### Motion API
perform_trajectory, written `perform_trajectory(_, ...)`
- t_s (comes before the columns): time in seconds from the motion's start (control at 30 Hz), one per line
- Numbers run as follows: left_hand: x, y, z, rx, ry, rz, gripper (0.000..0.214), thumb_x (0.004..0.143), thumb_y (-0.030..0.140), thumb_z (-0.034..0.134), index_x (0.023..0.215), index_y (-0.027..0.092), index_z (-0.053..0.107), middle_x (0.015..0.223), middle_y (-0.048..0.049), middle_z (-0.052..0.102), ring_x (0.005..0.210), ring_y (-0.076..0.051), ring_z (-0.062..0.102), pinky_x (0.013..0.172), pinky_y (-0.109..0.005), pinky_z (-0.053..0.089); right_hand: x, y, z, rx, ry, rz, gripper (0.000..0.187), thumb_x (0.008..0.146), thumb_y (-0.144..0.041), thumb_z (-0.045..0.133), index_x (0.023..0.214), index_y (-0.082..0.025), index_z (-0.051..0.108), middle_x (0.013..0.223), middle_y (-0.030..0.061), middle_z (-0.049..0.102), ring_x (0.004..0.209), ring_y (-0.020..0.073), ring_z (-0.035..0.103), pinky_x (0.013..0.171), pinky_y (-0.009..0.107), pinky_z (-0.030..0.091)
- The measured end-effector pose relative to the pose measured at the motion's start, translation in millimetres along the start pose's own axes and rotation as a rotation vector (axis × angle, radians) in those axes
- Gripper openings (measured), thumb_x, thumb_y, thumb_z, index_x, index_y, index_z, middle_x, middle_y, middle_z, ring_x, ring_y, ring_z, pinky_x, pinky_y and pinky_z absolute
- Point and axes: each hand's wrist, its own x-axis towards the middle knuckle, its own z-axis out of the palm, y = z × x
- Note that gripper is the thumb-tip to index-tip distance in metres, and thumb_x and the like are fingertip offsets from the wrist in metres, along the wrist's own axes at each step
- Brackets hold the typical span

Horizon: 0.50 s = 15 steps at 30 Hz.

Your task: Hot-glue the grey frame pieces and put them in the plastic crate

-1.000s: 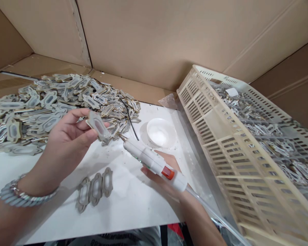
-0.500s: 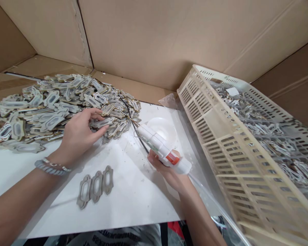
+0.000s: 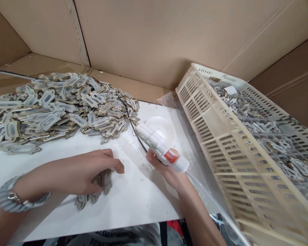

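Observation:
My left hand (image 3: 78,171) is over a short row of grey openwork metal plates (image 3: 107,181) on the white tabletop (image 3: 133,212). Its thumb and index finger are apart, and the hand partly covers the plates. Nothing shows between the fingers. In my right hand (image 3: 166,173) is a white glue gun (image 3: 154,140) with an orange-red part and a thin wire stand near its nozzle. The nozzle points up and left, towards a large heap of similar plates (image 3: 51,109).
A shallow white dish (image 3: 166,127) lies behind the glue gun. On the right stands a cream slatted crate (image 3: 220,147) holding bagged metal pieces (image 3: 279,143). A black cord (image 3: 128,112) runs past the heap. Cardboard walls (image 3: 138,41) enclose the back.
My left hand has moved from the heap's edge down towards the front, over the row of plates. The right hand and glue gun have stayed nearly in place.

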Motion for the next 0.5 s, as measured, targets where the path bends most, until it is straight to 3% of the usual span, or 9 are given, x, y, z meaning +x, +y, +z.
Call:
perform_trajectory(0.1,4,0,8.4,-0.085,-0.156,-0.003,0.061,0.058,0.005,0.059,0.111,0.032,0.073,0.106,-0.0052,0.07,0.097,-0.025,0.07,0.082,-0.031,0.055,0,5,2,0.021,0.015,0.007,0.033,0.087,-0.044,0.064,0.07,-0.022,0.047,0.068,-0.0034,0.042,0.063,0.0124,0.038,0.058,0.029,0.033)
perform_trajectory(0.3,22,-6,21.1,-0.007,0.054,0.009,0.028,0.08,0.024,0.059,0.104,0.023,0.072,0.1,-0.0083,0.071,0.093,-0.025,0.068,0.081,-0.031,0.053,1,3,3,0.021,0.011,0.032,0.033,0.085,-0.045,0.064,0.068,-0.022,0.047,0.065,-0.0038,0.041,0.061,0.0124,0.038,0.056,0.029,0.032)
perform_trajectory(0.4,26,-11,21.3,0.041,0.129,-0.027,0.037,0.079,0.033,0.062,0.113,0.023,0.07,0.105,-0.0101,0.072,0.098,-0.027,0.067,0.082,-0.033,0.053,1,-2,3,0.02,0.017,0.058,0.033,0.083,-0.045,0.063,0.067,-0.023,0.045,0.063,-0.0046,0.04,0.059,0.012,0.037,0.055,0.029,0.031)
perform_trajectory(0.5,25,-14,17.4,0.069,0.115,-0.06,0.041,0.076,0.032,0.061,0.115,0.025,0.07,0.104,-0.0088,0.073,0.095,-0.026,0.069,0.079,-0.032,0.053,1,-4,2,0.012,0.015,0.047,0.034,0.084,-0.046,0.062,0.066,-0.023,0.044,0.062,-0.005,0.038,0.058,0.0117,0.036,0.055,0.029,0.03)
